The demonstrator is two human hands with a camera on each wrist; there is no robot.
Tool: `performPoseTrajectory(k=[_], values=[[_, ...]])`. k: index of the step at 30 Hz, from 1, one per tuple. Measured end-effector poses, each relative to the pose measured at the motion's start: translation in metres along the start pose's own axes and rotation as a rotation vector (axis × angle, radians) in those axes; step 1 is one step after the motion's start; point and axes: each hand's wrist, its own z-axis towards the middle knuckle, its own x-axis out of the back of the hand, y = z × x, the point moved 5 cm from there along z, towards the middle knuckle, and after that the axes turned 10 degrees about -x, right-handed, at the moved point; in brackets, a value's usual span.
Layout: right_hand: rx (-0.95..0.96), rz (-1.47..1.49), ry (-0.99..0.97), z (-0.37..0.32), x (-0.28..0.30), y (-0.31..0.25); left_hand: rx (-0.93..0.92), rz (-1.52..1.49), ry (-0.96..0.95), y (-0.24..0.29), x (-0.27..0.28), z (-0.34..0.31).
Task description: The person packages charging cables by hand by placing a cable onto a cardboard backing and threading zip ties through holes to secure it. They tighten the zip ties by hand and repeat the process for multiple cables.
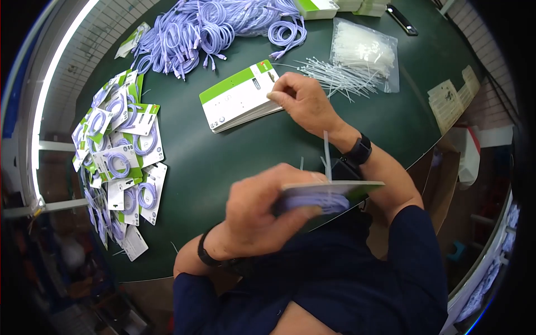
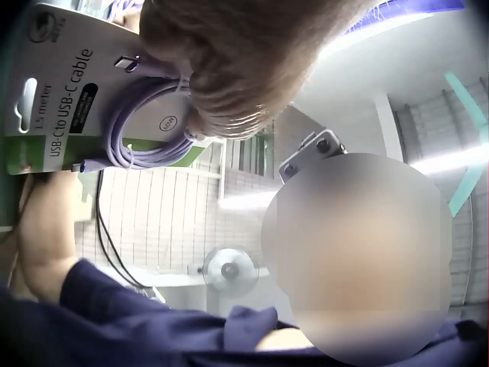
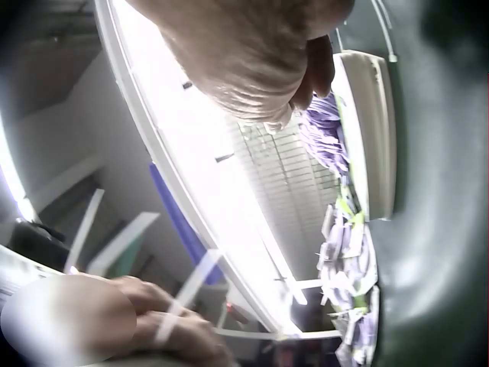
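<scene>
My left hand (image 1: 259,206) grips a printed card (image 2: 46,99) with a coiled lilac USB-C cable (image 2: 114,141) on it, held above the table's near edge. Seen from the head, that card is almost edge-on, and white cable tie tails (image 1: 328,156) stick up from its back. Farther forward, my right hand (image 1: 307,103) has thumb and forefinger at the right edge of a stack of white-and-green cards (image 1: 234,97), pinching the top card near its hang hole. The stack lies flat on the table, and part of its right end is hidden behind the fingers.
Loose lilac cables (image 1: 206,33) are heaped at the back. Cards with cables attached (image 1: 117,162) pile up at the left. Loose white cable ties (image 1: 340,78) lie beside a clear bag of ties (image 1: 365,50). A dark phone-like object (image 1: 402,19) sits at the back right.
</scene>
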Motion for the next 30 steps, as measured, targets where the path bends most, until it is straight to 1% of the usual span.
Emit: performPoseTrajectory(k=[1, 2, 3, 4, 5, 7, 8, 11, 12, 15, 16, 19, 22, 24, 25, 27, 29, 30], values=[[-0.135, 0.252, -0.053, 0.001, 0.01, -0.003, 0.051, 0.007, 0.089, 0.0, 0.005, -0.001], [-0.272, 0.502, -0.099, 0.001, 0.018, -0.007, 0.031, 0.015, 0.109, -0.001, 0.01, 0.0], [-0.415, 0.751, -0.145, 0.0, 0.02, -0.008, 0.093, -0.067, 0.21, -0.009, 0.02, -0.003], [-0.404, 0.737, -0.162, -0.001, 0.021, -0.012, 0.158, -0.154, 0.309, -0.019, 0.027, -0.007], [-0.427, 0.792, -0.266, -0.004, 0.016, -0.016, 0.222, -0.243, 0.407, -0.027, 0.032, -0.011], [-0.483, 0.905, -0.465, -0.008, 0.007, -0.018, 0.203, -0.237, 0.429, -0.036, 0.036, -0.009], [-0.485, 0.902, -0.466, -0.009, 0.007, -0.016, 0.206, -0.234, 0.434, -0.041, 0.036, -0.008], [-0.488, 1.079, -0.526, -0.011, 0.002, -0.012, 0.221, -0.223, 0.46, -0.05, 0.04, -0.009], [-0.489, 1.076, -0.534, -0.011, 0.004, -0.014, 0.227, -0.208, 0.481, -0.052, 0.043, -0.01], [-0.355, 1.053, -0.434, -0.013, 0.017, -0.032, 0.233, -0.195, 0.543, -0.06, 0.05, -0.012], [-0.358, 1.052, -0.444, -0.016, 0.013, -0.035, 0.237, -0.203, 0.566, -0.064, 0.052, -0.013], [-0.317, 0.63, -0.392, -0.024, -0.003, -0.045, 0.233, -0.221, 0.599, -0.07, 0.053, -0.013], [-0.371, 0.601, -0.388, -0.024, -0.007, -0.047, 0.218, -0.246, 0.628, -0.076, 0.051, -0.015], [-0.403, 0.577, -0.4, -0.026, -0.01, -0.046, 0.19, -0.172, 0.614, -0.08, 0.055, -0.019], [-0.385, 0.56, -0.385, -0.026, -0.01, -0.046, 0.176, -0.133, 0.608, -0.082, 0.056, -0.021], [-0.347, 0.528, -0.352, -0.027, -0.011, -0.046, 0.22, -0.18, 0.621, -0.084, 0.056, -0.022], [-0.35, 0.547, -0.376, -0.028, -0.01, -0.049, 0.291, -0.265, 0.617, -0.084, 0.056, -0.021], [-0.342, 0.57, -0.385, -0.028, -0.008, -0.051, 0.294, -0.269, 0.633, -0.084, 0.056, -0.021]])
